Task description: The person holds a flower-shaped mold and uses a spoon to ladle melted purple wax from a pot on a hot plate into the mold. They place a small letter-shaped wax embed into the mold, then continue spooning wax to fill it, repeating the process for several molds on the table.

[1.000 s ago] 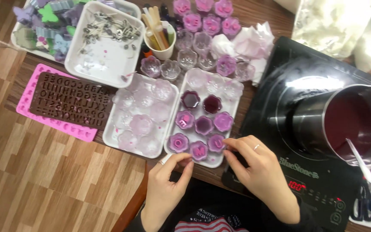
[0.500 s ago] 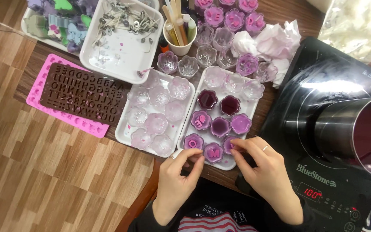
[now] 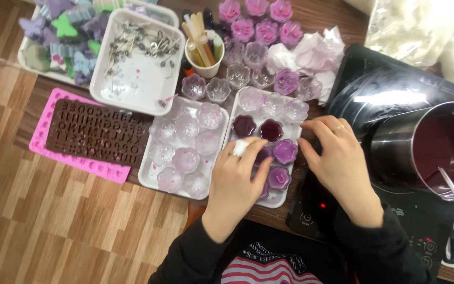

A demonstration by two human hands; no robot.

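A: Where's the thing you're working on?

B: The white tray (image 3: 290, 131) of small flower-shaped cups sits on the table just left of the black cooktop (image 3: 395, 94). My left hand (image 3: 235, 181) lies over its near half, fingers (image 3: 261, 176) curled loosely on the purple-filled cups (image 3: 285, 151); something small and white (image 3: 240, 147) sits at the knuckles. Can't tell if I'm pinching a cup.

A: Right hand?

B: My right hand (image 3: 337, 158) rests at the tray's right edge, fingers (image 3: 316, 125) spread and released, tips touching the rim near the clear cups (image 3: 295, 110). Grasping nothing.

A: Versus half a second ago?

B: Then both hands sat at the tray's near end, fingertips at the front-row cups. Now the left has moved up over the tray and the right has gone to its far right edge. The metal pot (image 3: 432, 150) of purple liquid is unchanged.
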